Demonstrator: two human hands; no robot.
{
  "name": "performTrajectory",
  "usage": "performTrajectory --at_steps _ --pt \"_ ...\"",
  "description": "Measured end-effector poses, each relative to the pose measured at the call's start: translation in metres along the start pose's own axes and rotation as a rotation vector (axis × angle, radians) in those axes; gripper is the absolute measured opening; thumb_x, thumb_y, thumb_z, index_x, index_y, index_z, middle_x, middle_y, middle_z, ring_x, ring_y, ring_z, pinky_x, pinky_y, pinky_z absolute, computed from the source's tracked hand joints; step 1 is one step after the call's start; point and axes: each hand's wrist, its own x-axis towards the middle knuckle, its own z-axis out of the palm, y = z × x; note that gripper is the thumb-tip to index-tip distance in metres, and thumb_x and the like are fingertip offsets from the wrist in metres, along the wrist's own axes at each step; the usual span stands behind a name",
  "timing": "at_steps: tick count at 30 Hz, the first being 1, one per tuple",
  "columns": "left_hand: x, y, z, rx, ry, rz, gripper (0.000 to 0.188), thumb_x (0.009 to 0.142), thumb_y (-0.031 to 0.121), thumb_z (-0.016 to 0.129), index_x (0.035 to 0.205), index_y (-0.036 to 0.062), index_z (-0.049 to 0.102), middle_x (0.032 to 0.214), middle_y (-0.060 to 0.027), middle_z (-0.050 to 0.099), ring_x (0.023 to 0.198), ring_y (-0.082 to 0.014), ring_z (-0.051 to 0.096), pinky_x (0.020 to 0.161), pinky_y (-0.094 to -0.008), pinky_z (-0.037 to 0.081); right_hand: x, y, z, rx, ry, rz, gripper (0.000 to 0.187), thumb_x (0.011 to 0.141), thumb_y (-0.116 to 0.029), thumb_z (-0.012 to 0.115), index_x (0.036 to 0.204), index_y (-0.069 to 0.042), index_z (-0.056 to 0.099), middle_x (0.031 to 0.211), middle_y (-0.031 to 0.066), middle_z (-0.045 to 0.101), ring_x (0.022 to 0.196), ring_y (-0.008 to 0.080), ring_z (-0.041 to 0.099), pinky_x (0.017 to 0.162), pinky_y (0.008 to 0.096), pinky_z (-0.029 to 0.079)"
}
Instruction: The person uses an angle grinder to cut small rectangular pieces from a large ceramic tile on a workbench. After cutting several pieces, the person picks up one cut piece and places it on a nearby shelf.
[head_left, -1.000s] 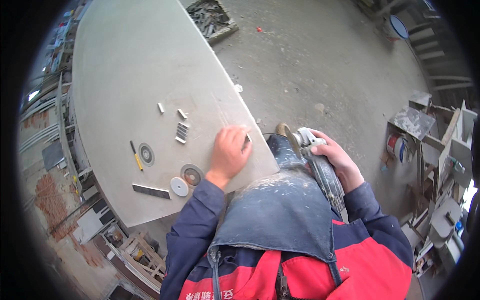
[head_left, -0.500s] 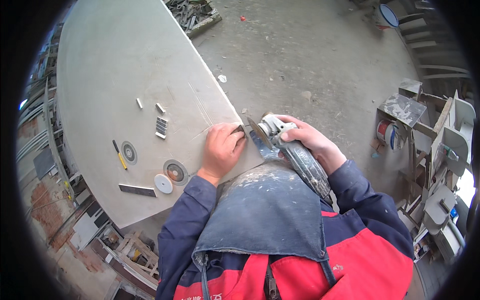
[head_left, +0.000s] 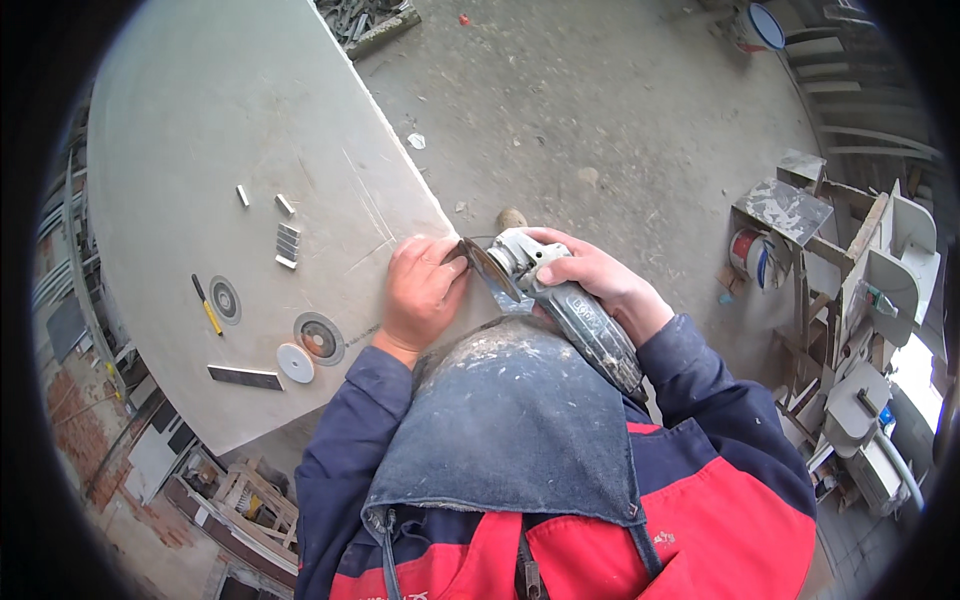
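Note:
My right hand (head_left: 600, 275) is wrapped round a grey, dusty angle grinder (head_left: 590, 325). Its thin disc (head_left: 494, 272) stands steeply tilted beside the right edge of the pale board-topped table (head_left: 230, 120). On the table near that edge rests my left hand (head_left: 420, 285). Its thumb and fingers pinch a small dark piece (head_left: 457, 252), mostly hidden by the fingers, right against the disc. Whether disc and piece touch cannot be made out. Left of this hand lie a dark disc (head_left: 319, 338), a white disc (head_left: 295, 363) and another dark disc (head_left: 225, 300).
A yellow-and-black knife (head_left: 208, 305), a dark strip (head_left: 245, 377) and several small blocks (head_left: 287, 245) lie on the table. Beyond its right edge is a dusty floor (head_left: 600, 110). At right stand a paint-spattered stool (head_left: 785, 212), a bucket (head_left: 750, 255) and stacked boards (head_left: 900, 250).
The grinder's disc has come up close to the small piece in my left hand, where a gap showed before. The whole view has shifted slightly, moving the table leftward.

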Motion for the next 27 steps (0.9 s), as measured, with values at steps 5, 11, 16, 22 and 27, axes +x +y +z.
performTrajectory --at_steps 5,11,16,22,27 --pt "-0.004 0.0 0.006 -0.005 0.014 -0.032 0.03 0.078 0.003 0.09 0.106 0.0053 0.079 0.123 -0.011 0.076 0.117 -0.0354 0.068 0.106 -0.0517 0.054 -0.006 0.003 -0.002 0.098 0.022 0.035 0.083 0.09 -0.015 0.08 0.165 -0.005 0.047 0.131 0.0155 0.07 0.096 0.0242 0.077 0.078 0.0382 0.068" --pt "-0.011 -0.002 0.011 0.054 0.037 -0.041 0.03 0.078 0.003 0.091 0.105 0.0054 0.079 0.127 -0.0128 0.076 0.118 -0.037 0.068 0.109 -0.0543 0.053 -0.02 0.003 0.006 0.151 0.043 0.043 0.075 0.094 -0.012 0.077 0.164 -0.004 0.049 0.125 0.0145 0.071 0.085 0.0222 0.076 0.072 0.0355 0.066" --pt "-0.012 -0.003 0.013 0.041 0.035 -0.034 0.029 0.079 0.003 0.09 0.105 0.0051 0.08 0.128 -0.0135 0.076 0.118 -0.0369 0.068 0.108 -0.0552 0.054 -0.02 0.006 0.009 0.122 0.063 0.055 0.075 0.093 -0.012 0.077 0.163 -0.005 0.05 0.124 0.0133 0.071 0.084 0.0214 0.075 0.072 0.0351 0.065" --pt "-0.009 -0.001 0.012 0.032 0.03 -0.055 0.028 0.078 0.005 0.091 0.103 0.0061 0.08 0.125 -0.0129 0.075 0.118 -0.0368 0.068 0.108 -0.0553 0.054 -0.021 0.005 0.014 0.109 0.071 0.063 0.076 0.092 -0.011 0.077 0.163 -0.005 0.05 0.123 0.0131 0.072 0.084 0.0213 0.075 0.073 0.0347 0.065" --pt "-0.008 -0.001 0.012 0.032 0.021 -0.054 0.028 0.077 0.006 0.091 0.103 0.0075 0.08 0.124 -0.012 0.074 0.117 -0.0367 0.067 0.108 -0.0552 0.053 -0.021 0.01 0.009 0.129 0.062 0.083 0.087 0.087 -0.012 0.081 0.166 -0.004 0.045 0.129 0.0169 0.07 0.087 0.027 0.078 0.074 0.0385 0.069"
